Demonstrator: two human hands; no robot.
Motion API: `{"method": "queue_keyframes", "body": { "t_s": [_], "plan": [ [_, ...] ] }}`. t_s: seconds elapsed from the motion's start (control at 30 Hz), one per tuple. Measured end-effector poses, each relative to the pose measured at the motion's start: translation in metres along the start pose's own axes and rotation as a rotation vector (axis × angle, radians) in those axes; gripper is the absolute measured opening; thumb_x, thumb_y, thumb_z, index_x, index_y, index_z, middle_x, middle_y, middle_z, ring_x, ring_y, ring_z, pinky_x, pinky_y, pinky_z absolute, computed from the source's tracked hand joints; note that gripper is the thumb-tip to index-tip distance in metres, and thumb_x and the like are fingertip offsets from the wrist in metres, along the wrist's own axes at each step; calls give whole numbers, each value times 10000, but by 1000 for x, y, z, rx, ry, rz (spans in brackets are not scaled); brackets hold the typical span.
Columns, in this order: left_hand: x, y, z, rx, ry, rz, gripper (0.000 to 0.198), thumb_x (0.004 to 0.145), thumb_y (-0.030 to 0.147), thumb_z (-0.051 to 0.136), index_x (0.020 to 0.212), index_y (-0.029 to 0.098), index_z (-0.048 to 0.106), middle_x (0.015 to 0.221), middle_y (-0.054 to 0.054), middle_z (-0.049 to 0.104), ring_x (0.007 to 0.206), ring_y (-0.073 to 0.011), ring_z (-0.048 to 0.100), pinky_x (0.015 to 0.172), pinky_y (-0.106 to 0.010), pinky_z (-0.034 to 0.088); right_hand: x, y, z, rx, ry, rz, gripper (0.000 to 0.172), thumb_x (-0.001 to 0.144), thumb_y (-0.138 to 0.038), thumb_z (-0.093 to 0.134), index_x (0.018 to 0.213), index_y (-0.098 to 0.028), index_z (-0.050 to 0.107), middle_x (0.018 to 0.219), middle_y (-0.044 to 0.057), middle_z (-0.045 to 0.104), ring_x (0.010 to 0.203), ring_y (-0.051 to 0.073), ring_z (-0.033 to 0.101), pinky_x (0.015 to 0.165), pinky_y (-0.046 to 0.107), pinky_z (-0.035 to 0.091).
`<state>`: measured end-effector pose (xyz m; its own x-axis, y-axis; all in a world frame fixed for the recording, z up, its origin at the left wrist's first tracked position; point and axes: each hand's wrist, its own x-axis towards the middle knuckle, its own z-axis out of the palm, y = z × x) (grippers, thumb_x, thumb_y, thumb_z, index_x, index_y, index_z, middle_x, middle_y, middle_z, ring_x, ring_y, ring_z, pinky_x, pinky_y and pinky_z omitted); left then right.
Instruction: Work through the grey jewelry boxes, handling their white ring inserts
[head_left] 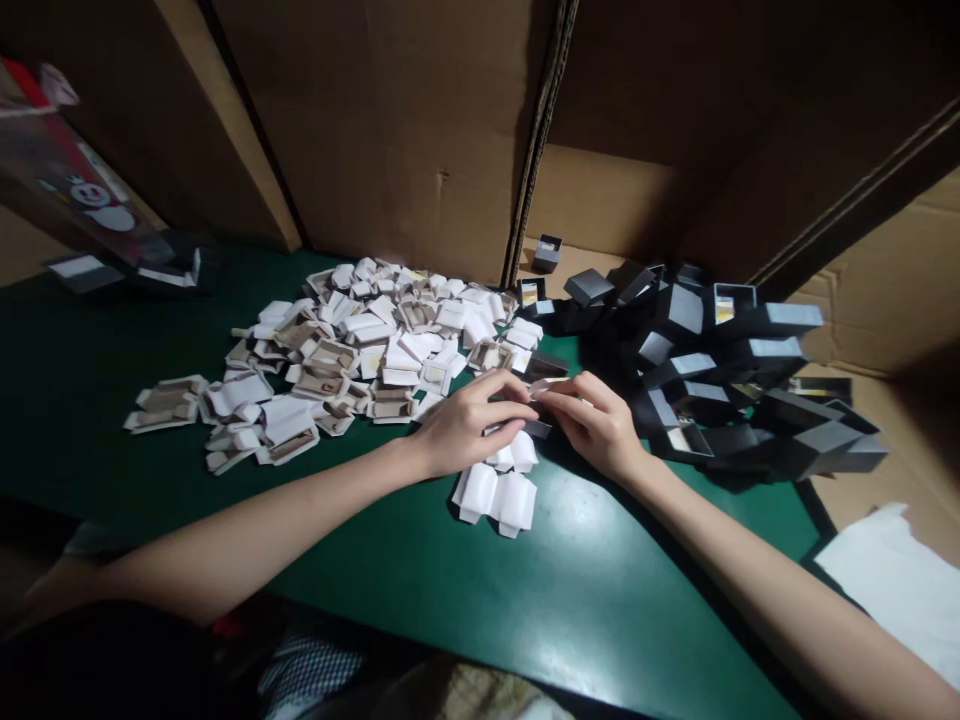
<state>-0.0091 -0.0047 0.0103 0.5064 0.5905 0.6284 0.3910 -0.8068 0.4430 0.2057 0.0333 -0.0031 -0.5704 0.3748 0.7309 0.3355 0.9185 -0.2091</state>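
My left hand (484,420) and my right hand (592,415) meet at the fingertips over the table, both closed in a pinch. Between them shows a small white card piece (537,392), mostly hidden by the fingers. A dark box (546,366) lies just behind the fingertips, and another dark edge shows below them. Folded white card inserts (496,497) lie on the green table under my left hand. Beyond that hand spreads a large heap of folded card inserts (360,350), some white side up, others showing grey-brown insides.
Many small black boxes (697,370) are piled at the right, some with white or yellow contents. Tall cardboard walls (375,130) stand behind the green table (600,590). A clear bag (90,190) stands far left; white paper (892,580) lies at right.
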Motion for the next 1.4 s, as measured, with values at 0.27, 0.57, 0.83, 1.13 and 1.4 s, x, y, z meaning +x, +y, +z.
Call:
{"method": "queue_keyframes", "body": {
  "t_s": [0.27, 0.57, 0.83, 1.13, 1.4],
  "plan": [
    [2, 1, -4, -49, -53, -223, 164, 884, 165, 529, 929, 179, 686, 1009, -67, 591, 979, -167, 588, 892, -323, 491, 1, -1, -1, -8, -32, 9, 243, 889, -70, 501, 1079, -170, 614, 819, 82, 609, 733, 164, 550, 628, 305, 472],
    [0, -1, -1, -95, 157, -328, 110, 856, 164, 599, 888, 170, 703, 956, -53, 612, 896, -151, 600, 796, -295, 512, 4, -11, -6, -31, 169, 75, 208, 875, -43, 501, 976, -180, 620, 819, 55, 599, 671, 115, 575, 572, 235, 496],
    [-1, 0, 1, 5, 44, -261, 124, 859, 152, 585, 874, 157, 707, 883, -45, 550, 790, -125, 567, 666, -247, 492, 4, -9, -4, 60, 247, 151, 224, 859, -34, 529, 970, -197, 636, 818, 43, 605, 689, 124, 613, 612, 262, 543],
    [-2, 0, 2, 9, -71, -219, 133, 872, 161, 575, 915, 162, 701, 903, -47, 569, 839, -140, 580, 740, -275, 487, 3, -9, -3, -20, 125, 26, 230, 840, -43, 561, 1005, -193, 617, 918, 87, 632, 831, 160, 634, 688, 287, 560],
    [-3, -1, 3, 60, -75, -252, 102, 857, 175, 601, 872, 151, 699, 839, -38, 592, 827, -153, 567, 727, -279, 468, 3, -8, -5, -73, 103, -20, 180, 835, -66, 569, 958, -188, 619, 801, 64, 604, 711, 148, 579, 594, 274, 516]
  ]
}}
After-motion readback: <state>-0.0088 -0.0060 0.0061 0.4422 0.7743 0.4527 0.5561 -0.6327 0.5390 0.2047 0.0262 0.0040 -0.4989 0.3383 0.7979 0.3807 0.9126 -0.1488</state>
